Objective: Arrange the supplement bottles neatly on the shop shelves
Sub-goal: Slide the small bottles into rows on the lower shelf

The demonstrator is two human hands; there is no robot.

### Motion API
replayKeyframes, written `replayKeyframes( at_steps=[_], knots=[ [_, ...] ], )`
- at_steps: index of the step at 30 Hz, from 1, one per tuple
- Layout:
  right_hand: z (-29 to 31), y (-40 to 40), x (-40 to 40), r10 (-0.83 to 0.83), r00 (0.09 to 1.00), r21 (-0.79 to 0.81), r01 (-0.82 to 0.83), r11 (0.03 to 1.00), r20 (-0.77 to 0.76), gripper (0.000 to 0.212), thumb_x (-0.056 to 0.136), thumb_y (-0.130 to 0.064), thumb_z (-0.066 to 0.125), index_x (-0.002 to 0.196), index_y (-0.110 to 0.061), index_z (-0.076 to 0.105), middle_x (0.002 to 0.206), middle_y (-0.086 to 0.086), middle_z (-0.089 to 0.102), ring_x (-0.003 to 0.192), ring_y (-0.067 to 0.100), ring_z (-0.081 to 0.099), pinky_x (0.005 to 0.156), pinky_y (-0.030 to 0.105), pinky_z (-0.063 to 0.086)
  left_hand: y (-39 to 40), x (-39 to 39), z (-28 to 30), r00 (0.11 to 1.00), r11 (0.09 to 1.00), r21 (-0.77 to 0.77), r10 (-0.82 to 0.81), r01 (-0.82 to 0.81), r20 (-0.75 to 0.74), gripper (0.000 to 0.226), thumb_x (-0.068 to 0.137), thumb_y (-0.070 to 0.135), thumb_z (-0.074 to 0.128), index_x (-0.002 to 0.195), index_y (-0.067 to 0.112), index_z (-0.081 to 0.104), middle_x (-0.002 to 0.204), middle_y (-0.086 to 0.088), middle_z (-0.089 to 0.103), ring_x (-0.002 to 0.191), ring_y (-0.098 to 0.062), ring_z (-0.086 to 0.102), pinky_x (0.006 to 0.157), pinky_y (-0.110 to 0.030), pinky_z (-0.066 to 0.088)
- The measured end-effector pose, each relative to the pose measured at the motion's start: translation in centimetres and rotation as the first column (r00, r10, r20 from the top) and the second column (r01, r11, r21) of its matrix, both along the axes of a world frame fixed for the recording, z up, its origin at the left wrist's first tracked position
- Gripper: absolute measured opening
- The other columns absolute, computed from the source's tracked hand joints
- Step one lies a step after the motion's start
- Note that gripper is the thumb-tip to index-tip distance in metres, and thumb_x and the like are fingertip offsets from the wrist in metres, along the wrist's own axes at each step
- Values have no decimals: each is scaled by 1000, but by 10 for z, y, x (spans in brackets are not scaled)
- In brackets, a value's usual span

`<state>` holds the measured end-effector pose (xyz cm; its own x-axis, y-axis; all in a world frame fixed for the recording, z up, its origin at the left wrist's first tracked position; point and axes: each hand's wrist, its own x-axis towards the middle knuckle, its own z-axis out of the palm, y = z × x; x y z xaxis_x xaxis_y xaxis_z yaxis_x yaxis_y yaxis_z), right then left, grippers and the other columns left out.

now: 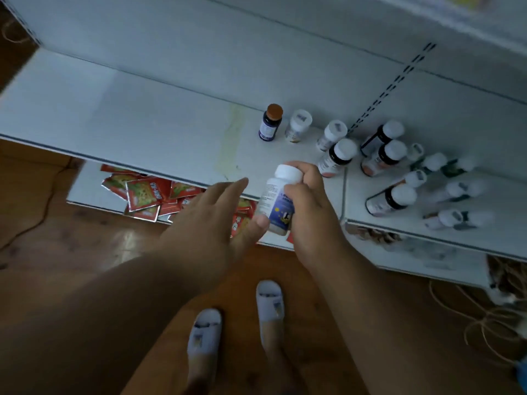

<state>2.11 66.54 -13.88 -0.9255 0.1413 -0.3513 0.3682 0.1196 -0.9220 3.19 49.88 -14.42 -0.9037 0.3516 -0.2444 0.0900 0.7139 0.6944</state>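
My right hand (309, 206) grips a white supplement bottle (278, 195) with a blue label and white cap, upright over the front edge of the white shelf (142, 124). My left hand (211, 212) is flat with straight fingers beside it, its thumb touching the bottle's lower side. Along the shelf's back stand a dark bottle with a brown cap (271, 122) and two white bottles (298, 125). Further right, several dark and white bottles with white caps (387, 155) stand loosely clustered.
A lower shelf holds a heap of red sachets (145, 193) under the front edge. The left half of the shelf is bare, with a yellowish stain (232, 141). Below are a wooden floor, my slippered feet (269, 302) and loose cord (484, 317) at right.
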Motion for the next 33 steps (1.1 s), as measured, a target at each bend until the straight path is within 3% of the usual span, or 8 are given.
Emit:
replayKeyframes(
  at_steps=[3,6,13,19,24,28,31,33],
  knots=[
    [79,-2,44,-14,999,25,15,1000,-29,25,85,-32,54,107,-45,55,102,-3,63,85,13,66,73,43,60,-11,32,83,990,985,-124,-126,117,-65,97,76,83,12,155,27,13,160,2,23,145,-17,21,114,-37,22],
    [160,8,108,18,997,-19,-19,1000,-74,26,94,-25,65,111,-42,55,106,-3,66,92,9,68,77,33,60,-5,86,170,966,954,-186,-250,235,-62,99,76,86,13,155,27,9,161,2,18,146,-15,17,115,-36,20],
    [283,77,194,-276,932,-145,247,958,-237,34,92,-13,68,116,-35,56,107,-2,69,95,12,68,73,28,55,69,126,292,870,893,-219,-439,394,-223,98,76,86,15,155,28,11,160,4,20,145,-17,20,114,-36,21],
    [350,186,236,-340,872,-59,342,938,-351,31,95,-19,63,122,-32,54,110,2,65,94,15,66,84,52,58,187,145,344,823,888,-94,-454,451,-342,82,84,82,21,152,36,16,156,12,25,141,-12,25,108,-29,24],
    [388,295,258,-256,864,100,328,939,-434,34,86,-28,67,114,-43,54,110,-2,65,98,14,66,86,42,58,295,165,370,832,883,75,-404,463,-380,86,79,82,26,152,36,19,153,10,32,135,-6,31,102,-25,28],
    [398,351,257,-201,870,185,311,932,-451,38,79,-36,71,107,-52,52,107,-7,65,98,14,66,83,39,58,350,167,377,822,886,51,-405,461,-402,81,85,77,37,152,36,19,154,7,31,137,-10,30,103,-27,26],
    [397,383,236,-169,885,235,292,927,-434,41,77,-36,74,109,-48,52,106,-8,65,97,15,67,85,45,58,379,155,371,833,904,-10,-397,426,-387,82,85,78,35,153,34,18,156,6,28,140,-13,27,108,-30,24],
    [396,402,210,-124,909,305,259,917,-397,41,83,-32,75,114,-43,51,107,-13,63,95,10,65,84,41,58,399,132,363,821,916,-34,-375,400,-430,86,83,80,29,152,28,25,154,4,33,139,-16,32,112,-35,29]
  ],
)
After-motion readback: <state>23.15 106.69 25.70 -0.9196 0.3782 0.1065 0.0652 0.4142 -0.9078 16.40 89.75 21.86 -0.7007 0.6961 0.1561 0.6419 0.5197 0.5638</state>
